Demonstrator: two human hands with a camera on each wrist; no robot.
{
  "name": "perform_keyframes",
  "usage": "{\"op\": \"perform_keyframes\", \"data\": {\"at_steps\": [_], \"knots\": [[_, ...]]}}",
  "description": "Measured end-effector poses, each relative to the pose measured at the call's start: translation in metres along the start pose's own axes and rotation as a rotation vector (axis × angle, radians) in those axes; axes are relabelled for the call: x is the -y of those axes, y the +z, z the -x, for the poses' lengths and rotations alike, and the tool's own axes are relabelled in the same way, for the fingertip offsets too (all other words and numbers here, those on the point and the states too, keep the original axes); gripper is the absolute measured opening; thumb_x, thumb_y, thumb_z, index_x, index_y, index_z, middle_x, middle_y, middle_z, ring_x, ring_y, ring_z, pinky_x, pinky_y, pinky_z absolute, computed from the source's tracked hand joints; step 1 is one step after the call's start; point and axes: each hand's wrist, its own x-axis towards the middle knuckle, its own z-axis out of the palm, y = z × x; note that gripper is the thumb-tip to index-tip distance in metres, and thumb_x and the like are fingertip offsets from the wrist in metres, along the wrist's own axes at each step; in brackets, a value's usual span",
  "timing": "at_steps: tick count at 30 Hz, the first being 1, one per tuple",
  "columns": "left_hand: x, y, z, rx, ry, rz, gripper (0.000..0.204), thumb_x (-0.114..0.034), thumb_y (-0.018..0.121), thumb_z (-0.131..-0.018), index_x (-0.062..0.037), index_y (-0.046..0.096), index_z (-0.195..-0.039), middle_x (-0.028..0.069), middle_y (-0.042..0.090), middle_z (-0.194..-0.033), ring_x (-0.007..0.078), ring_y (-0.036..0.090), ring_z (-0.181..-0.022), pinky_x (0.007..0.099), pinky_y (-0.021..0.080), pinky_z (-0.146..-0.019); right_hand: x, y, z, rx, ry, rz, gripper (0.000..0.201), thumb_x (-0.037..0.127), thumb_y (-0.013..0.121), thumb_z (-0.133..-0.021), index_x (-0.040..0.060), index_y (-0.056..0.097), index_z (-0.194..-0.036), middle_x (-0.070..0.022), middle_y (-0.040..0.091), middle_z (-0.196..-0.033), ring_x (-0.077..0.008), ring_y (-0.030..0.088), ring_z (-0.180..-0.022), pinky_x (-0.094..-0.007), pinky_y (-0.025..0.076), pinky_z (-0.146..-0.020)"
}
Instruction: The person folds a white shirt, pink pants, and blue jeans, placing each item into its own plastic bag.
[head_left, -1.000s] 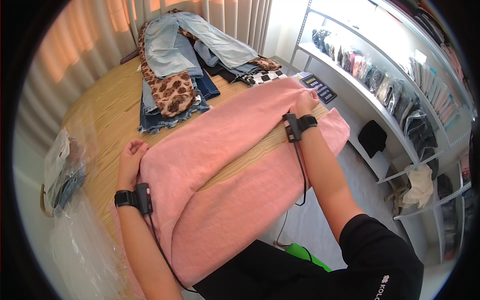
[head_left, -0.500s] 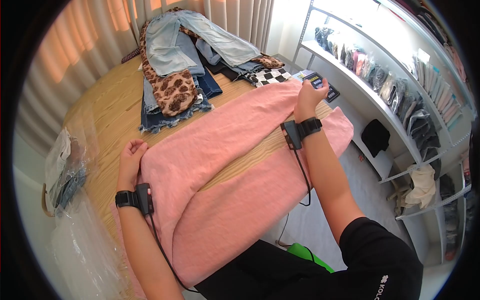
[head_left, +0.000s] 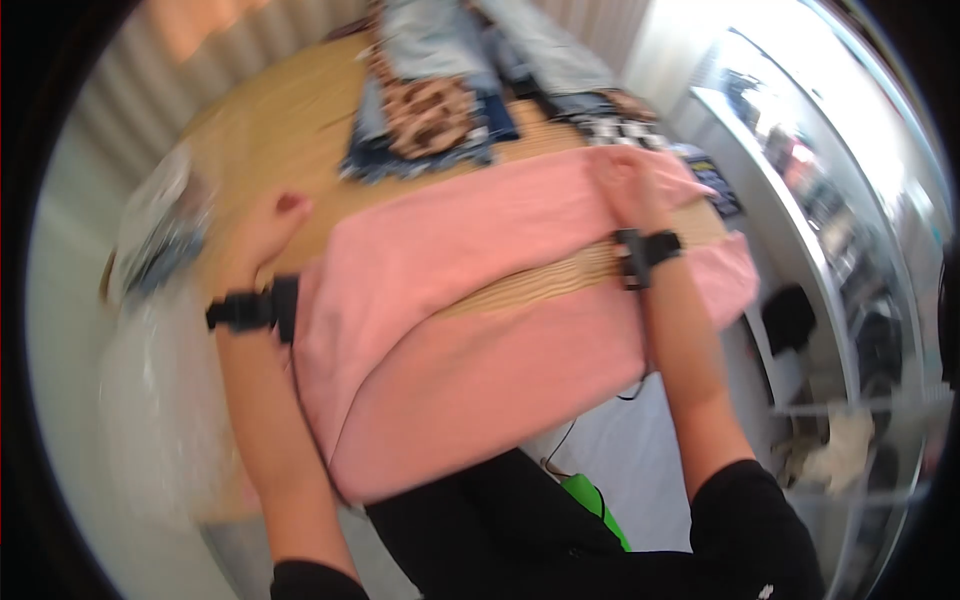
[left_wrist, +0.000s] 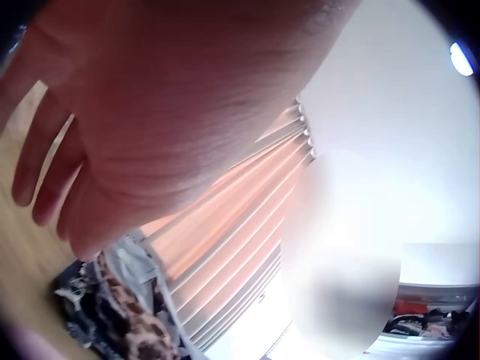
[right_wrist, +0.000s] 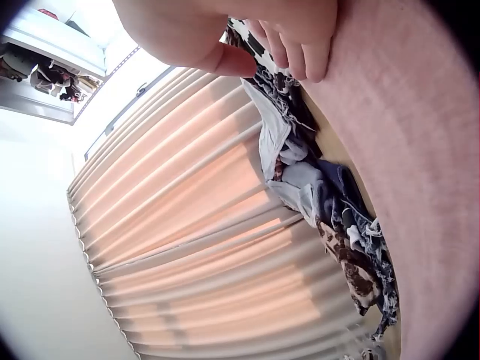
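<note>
Pink trousers (head_left: pixel 480 350) lie folded across the wooden table, one leg above the other with a strip of wood between them. My left hand (head_left: pixel 268 235), blurred, is off the cloth at its left end; in the left wrist view the left hand (left_wrist: pixel 142 120) has its fingers loosely extended and holds nothing. My right hand (head_left: pixel 628 190) is over the upper leg near its right end. In the right wrist view the fingers (right_wrist: pixel 296 52) of that hand are extended and touch the edge of the pink cloth (right_wrist: pixel 405 135).
A pile of jeans with leopard-print cuffs (head_left: pixel 430 115) lies at the back of the table (head_left: pixel 270 130). Plastic-wrapped clothing (head_left: pixel 165 235) is at the left. Shelves (head_left: pixel 800 215) with bagged garments stand at the right, and a green object (head_left: pixel 598 510) is below.
The head view has shifted and blurred. My left hand has come off the pink cloth and moved outward. The right hand has come down from above the cloth's end onto the upper leg.
</note>
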Motion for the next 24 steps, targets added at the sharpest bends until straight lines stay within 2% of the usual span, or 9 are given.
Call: {"op": "perform_keyframes", "data": {"at_steps": [4, 7, 8, 11, 13, 17, 20, 22, 24], "knots": [[-0.068, -0.041, 0.055, 0.416, -0.175, -0.199, 0.039, -0.027, 0.060, -0.093, -0.0021, 0.060, -0.123, 0.0096, 0.066, -0.113, 0.0174, 0.059, -0.104, 0.0305, 0.044, -0.092, 0.006, 0.010, -0.008, -0.180, 0.037, -0.002, 0.012, -0.001, 0.055, -0.080, -0.0058, 0.054, -0.091, -0.0206, 0.051, -0.118, -0.0371, 0.048, -0.121, -0.0514, 0.039, -0.108], [-0.048, -0.021, 0.070, 0.752, -0.258, -0.133, 0.052, -0.037, 0.054, -0.095, -0.0002, 0.051, -0.132, 0.0161, 0.056, -0.131, 0.0237, 0.052, -0.120, 0.0320, 0.038, -0.101, 0.006, 0.010, -0.012, -0.179, 0.056, 0.045, 0.034, -0.003, 0.053, -0.079, -0.0126, 0.046, -0.111, -0.0218, 0.046, -0.128, -0.0390, 0.046, -0.124, -0.0496, 0.039, -0.109], [-0.044, -0.018, 0.077, 0.745, -0.270, -0.133, 0.052, -0.037, 0.054, -0.095, -0.0002, 0.051, -0.132, 0.0161, 0.056, -0.131, 0.0237, 0.052, -0.120, 0.0320, 0.038, -0.101, 0.007, 0.010, -0.013, -0.179, 0.062, 0.045, 0.038, -0.003, 0.053, -0.079, -0.0135, 0.044, -0.114, -0.0218, 0.046, -0.130, -0.0391, 0.045, -0.125, -0.0489, 0.039, -0.109], [-0.028, -0.011, 0.095, 0.666, -0.314, -0.399, 0.069, -0.049, 0.047, -0.094, 0.0021, 0.039, -0.141, 0.0218, 0.036, -0.147, 0.0294, 0.034, -0.137, 0.0330, 0.027, -0.112, 0.008, 0.008, -0.015, -0.185, 0.096, 0.057, 0.039, -0.003, 0.051, -0.078, -0.0134, 0.044, -0.115, -0.0217, 0.045, -0.130, -0.0386, 0.044, -0.126, -0.0484, 0.038, -0.109], [0.005, -0.003, 0.104, 0.418, -0.362, -0.514, 0.083, -0.058, 0.046, -0.091, 0.0035, 0.029, -0.145, 0.0243, 0.021, -0.153, 0.0322, 0.017, -0.144, 0.0341, 0.017, -0.117, 0.010, 0.011, -0.011, -0.216, 0.103, 0.031, 0.040, -0.003, 0.050, -0.078, -0.0130, 0.043, -0.116, -0.0217, 0.046, -0.130, -0.0385, 0.044, -0.126, -0.0483, 0.038, -0.109], [0.014, -0.001, 0.107, 0.232, -0.352, -0.498, 0.085, -0.058, 0.049, -0.089, 0.0011, 0.028, -0.146, 0.0254, 0.019, -0.153, 0.0315, 0.015, -0.145, 0.0352, 0.015, -0.117, 0.011, 0.018, -0.009, -0.235, 0.140, 0.067, 0.042, 0.000, 0.050, -0.078, -0.0111, 0.042, -0.118, -0.0209, 0.047, -0.129, -0.0360, 0.047, -0.124, -0.0463, 0.040, -0.106], [-0.008, -0.009, 0.111, 0.199, -0.336, -0.369, 0.075, -0.048, 0.055, -0.090, 0.0013, 0.035, -0.143, 0.0243, 0.028, -0.151, 0.0327, 0.025, -0.142, 0.0366, 0.020, -0.115, 0.024, 0.025, 0.002, -0.231, 0.186, 0.136, 0.035, 0.003, 0.053, -0.081, -0.0069, 0.047, -0.114, -0.0196, 0.048, -0.129, -0.0327, 0.047, -0.124, -0.0444, 0.041, -0.104], [-0.025, -0.026, 0.134, 0.098, -0.175, -0.127, 0.061, -0.032, 0.060, -0.090, 0.0022, 0.043, -0.137, 0.0224, 0.040, -0.144, 0.0323, 0.036, -0.136, 0.0368, 0.026, -0.112, 0.047, 0.040, 0.055, -0.069, 0.134, 0.225, 0.037, 0.004, 0.054, -0.084, -0.0046, 0.046, -0.119, -0.0182, 0.049, -0.126, -0.0313, 0.047, -0.123, -0.0436, 0.040, -0.105], [-0.074, -0.028, 0.208, -0.251, 0.214, -0.079, 0.044, -0.021, 0.061, -0.088, 0.0048, 0.053, -0.123, 0.0238, 0.056, -0.123, 0.0345, 0.052, -0.118, 0.0381, 0.039, -0.101, 0.073, 0.048, 0.130, 0.002, -0.084, 0.297, 0.041, 0.004, 0.055, -0.086, -0.0038, 0.042, -0.125, -0.0165, 0.051, -0.121, -0.0289, 0.049, -0.119, -0.0428, 0.040, -0.104]]}}
